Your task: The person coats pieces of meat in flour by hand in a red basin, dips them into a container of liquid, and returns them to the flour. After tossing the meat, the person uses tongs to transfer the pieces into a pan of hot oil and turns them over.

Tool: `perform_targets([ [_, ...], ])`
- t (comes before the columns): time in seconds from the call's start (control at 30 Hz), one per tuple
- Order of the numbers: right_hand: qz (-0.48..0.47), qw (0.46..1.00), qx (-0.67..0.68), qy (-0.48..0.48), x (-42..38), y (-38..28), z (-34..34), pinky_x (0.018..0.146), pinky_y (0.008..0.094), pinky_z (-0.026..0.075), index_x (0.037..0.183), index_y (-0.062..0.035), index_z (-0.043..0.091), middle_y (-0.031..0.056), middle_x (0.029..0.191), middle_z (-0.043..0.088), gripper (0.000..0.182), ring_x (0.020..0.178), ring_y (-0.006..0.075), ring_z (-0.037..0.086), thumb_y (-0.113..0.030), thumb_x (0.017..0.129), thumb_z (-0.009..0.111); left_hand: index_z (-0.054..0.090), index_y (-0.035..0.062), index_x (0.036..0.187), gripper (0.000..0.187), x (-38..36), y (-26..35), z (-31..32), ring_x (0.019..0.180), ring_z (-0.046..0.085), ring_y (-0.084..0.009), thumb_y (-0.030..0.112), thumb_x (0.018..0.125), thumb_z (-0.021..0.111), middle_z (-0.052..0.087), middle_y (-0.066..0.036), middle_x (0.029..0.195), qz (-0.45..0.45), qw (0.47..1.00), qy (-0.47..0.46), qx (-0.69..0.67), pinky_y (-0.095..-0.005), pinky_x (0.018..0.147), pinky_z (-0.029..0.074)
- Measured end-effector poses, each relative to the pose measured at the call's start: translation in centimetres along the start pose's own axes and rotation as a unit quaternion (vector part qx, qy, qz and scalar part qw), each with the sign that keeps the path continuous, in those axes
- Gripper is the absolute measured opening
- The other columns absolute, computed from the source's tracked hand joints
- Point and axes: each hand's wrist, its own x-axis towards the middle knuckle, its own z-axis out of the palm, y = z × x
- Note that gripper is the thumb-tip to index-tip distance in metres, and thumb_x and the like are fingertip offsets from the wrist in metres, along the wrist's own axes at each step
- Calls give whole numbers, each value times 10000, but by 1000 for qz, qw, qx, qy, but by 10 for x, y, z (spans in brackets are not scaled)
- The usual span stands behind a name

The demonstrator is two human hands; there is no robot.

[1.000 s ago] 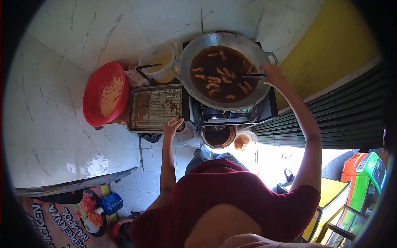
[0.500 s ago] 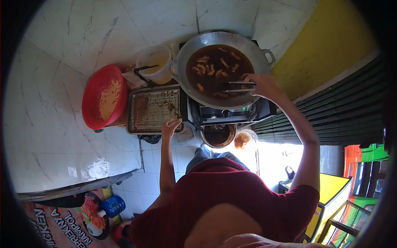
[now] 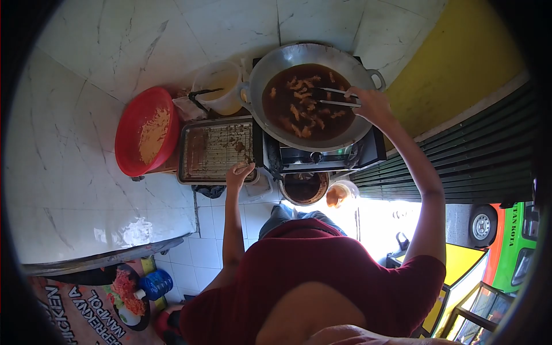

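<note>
Metal tongs (image 3: 336, 97), two thin silvery arms, are what the right hand (image 3: 372, 104) is wrapped around. The fingers are closed on the handle end, which is hidden in the grip, and the two arms stick out from the fist with a narrow gap between them, so the tips aren't pinched together. Their long axis runs roughly sideways across the view, handle end at the wok's right rim, tips pointing left toward the middle of the wok (image 3: 270, 60), with a slight tilt up toward its far edge. They sit low over the dark brown oil (image 3: 287, 118), and I can't tell if the tips actually dip in or grab anything.

The wok is a big dull-silver pan with a loop handle on the right rim, sitting on a black stove (image 3: 322, 158). Golden-brown fried pieces (image 3: 303, 109) float scattered in the oil, mostly around the centre and the left half, with a few right by the tong tips.

The left hand (image 3: 238, 174) rests on the near right corner of the metal tray (image 3: 190, 150), which has a wire rack in it and sits just left of the stove. The fingers are curled loosely on the rim, closed around nothing that I can see.

Further left, a red bowl (image 3: 131, 138) with pale crumbs overlaps the tray's left edge, and a white bucket (image 3: 221, 86) stands behind the tray, touching the wok's left rim.
</note>
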Motion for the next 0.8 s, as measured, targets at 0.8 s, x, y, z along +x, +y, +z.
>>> perform_targets([
  [0.8,-52,999,4,-3,10,2,18,638,426,486,912,-191,559,66,683,617,262,722,289,646,-104,700,685,616,-77,1084,593,-9,13,2,930,663,-175,315,707,851,686,-163,1007,-9,999,-12,-33,-270,830,516],
])
